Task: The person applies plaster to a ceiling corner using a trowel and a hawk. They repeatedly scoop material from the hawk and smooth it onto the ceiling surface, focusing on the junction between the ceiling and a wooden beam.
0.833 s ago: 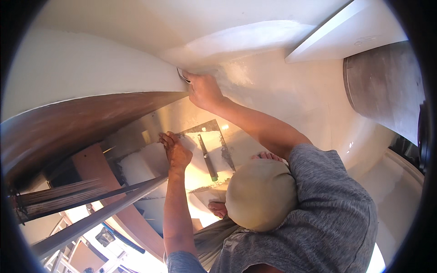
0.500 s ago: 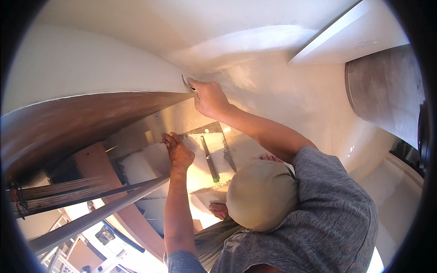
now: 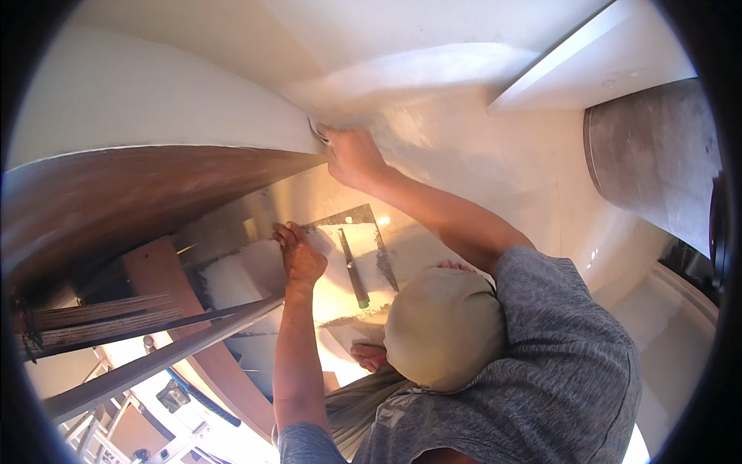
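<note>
My right hand [image 3: 354, 157] pinches a folded piece of sandpaper [image 3: 315, 130] between thumb and fingers. It presses the paper into the corner where the white curved panel [image 3: 178, 100] meets the pale wall [image 3: 456, 147]. Lower and to the left, my left hand [image 3: 301, 257] holds nothing, its fingers bent a little and apart. Its fingertips seem to rest against a surface beside the white-patched floor area, though the contact is hard to make out. Between my arms a long, narrow dark tool [image 3: 354, 269] lies on that patch.
A brown underside [image 3: 154, 189] runs below the white panel. At lower left are a grey beam [image 3: 162, 359], a brown board [image 3: 158, 282] and ladder-like white frames [image 3: 97, 421]. A white ledge [image 3: 595, 66] and a dark curved panel [image 3: 653, 143] stand at right. My knee [image 3: 444, 329] is bent below.
My right hand and the sandpaper have shifted slightly up and left along the corner. My left hand has barely moved; the whole view has shifted a little.
</note>
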Demonstrator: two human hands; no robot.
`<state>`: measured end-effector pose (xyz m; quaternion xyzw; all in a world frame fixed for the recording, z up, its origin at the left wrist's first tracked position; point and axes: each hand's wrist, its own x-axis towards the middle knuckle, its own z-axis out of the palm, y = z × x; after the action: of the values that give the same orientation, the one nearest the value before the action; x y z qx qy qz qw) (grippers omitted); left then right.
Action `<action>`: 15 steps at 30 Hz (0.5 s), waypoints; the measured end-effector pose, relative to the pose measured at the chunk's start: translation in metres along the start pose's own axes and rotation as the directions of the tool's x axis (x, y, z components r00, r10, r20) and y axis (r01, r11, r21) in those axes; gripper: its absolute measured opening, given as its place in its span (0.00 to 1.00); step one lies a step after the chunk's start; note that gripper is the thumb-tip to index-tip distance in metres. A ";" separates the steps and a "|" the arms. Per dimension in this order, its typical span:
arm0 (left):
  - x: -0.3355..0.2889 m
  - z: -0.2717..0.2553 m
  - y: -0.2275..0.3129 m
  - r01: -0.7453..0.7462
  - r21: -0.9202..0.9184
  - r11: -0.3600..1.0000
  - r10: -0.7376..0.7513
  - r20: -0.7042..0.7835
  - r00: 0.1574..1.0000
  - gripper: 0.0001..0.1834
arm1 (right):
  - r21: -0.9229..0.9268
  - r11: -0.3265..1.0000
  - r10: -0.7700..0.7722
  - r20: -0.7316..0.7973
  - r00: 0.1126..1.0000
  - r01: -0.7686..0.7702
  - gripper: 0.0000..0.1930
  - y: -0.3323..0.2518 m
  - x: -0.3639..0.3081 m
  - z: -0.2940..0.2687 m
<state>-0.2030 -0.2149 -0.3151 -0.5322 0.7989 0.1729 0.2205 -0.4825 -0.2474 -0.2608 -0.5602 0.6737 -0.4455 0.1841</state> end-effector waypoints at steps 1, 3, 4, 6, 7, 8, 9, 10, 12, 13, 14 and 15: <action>0.001 0.001 -0.001 0.009 -0.018 1.000 -0.009 0.003 1.000 0.49 | 0.003 1.000 -0.013 0.003 1.000 0.013 0.25 -0.004 -0.002 0.000; 0.001 0.003 -0.002 0.008 -0.012 1.000 -0.009 -0.027 1.000 0.49 | -0.023 1.000 0.008 0.049 0.999 -0.007 0.25 -0.007 0.004 -0.004; 0.001 0.005 -0.002 0.000 0.012 1.000 0.001 -0.059 0.998 0.49 | -0.041 0.999 0.024 0.074 0.997 -0.021 0.25 -0.006 0.005 -0.008; 0.000 0.006 -0.001 -0.005 0.019 1.000 0.006 -0.066 0.998 0.49 | -0.012 1.000 0.002 0.026 1.000 -0.002 0.25 -0.003 0.014 -0.001; 0.000 0.004 -0.002 0.000 0.003 1.000 0.000 -0.041 0.999 0.49 | 0.006 1.000 -0.009 -0.002 1.000 0.010 0.25 -0.003 0.017 0.002; 0.000 0.002 0.000 0.005 -0.006 1.000 -0.005 -0.025 1.000 0.49 | 0.005 1.000 -0.016 -0.002 1.000 0.016 0.26 -0.002 0.009 0.000; 0.000 0.001 -0.001 0.013 -0.015 1.000 -0.013 -0.011 1.000 0.49 | 0.007 1.000 -0.027 0.003 1.000 0.027 0.26 -0.007 -0.002 -0.007; -0.001 0.001 0.000 0.021 -0.016 1.000 -0.021 -0.006 1.000 0.48 | 0.010 0.999 -0.038 0.007 0.999 0.038 0.26 -0.011 -0.007 -0.009; -0.001 0.001 0.001 0.019 -0.012 1.000 -0.019 -0.019 1.000 0.48 | 0.019 1.000 -0.023 0.006 1.000 0.023 0.26 -0.006 0.008 -0.005; -0.002 0.001 0.002 0.009 -0.006 1.000 -0.010 -0.037 0.999 0.48 | 0.018 1.000 -0.011 0.005 1.000 0.011 0.26 -0.002 0.012 -0.006; -0.002 0.003 0.004 -0.001 -0.021 1.000 0.000 -0.044 0.999 0.48 | 0.014 1.000 0.002 0.013 1.000 -0.002 0.26 0.001 0.011 -0.007; -0.002 0.003 0.002 -0.006 -0.031 1.000 0.004 -0.052 0.999 0.48 | 0.020 1.000 0.005 0.018 1.000 -0.006 0.26 -0.001 0.013 -0.005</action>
<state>-0.2034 -0.2112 -0.3159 -0.5379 0.8028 0.1720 0.1910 -0.4895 -0.2573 -0.2539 -0.5604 0.6691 -0.4467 0.1968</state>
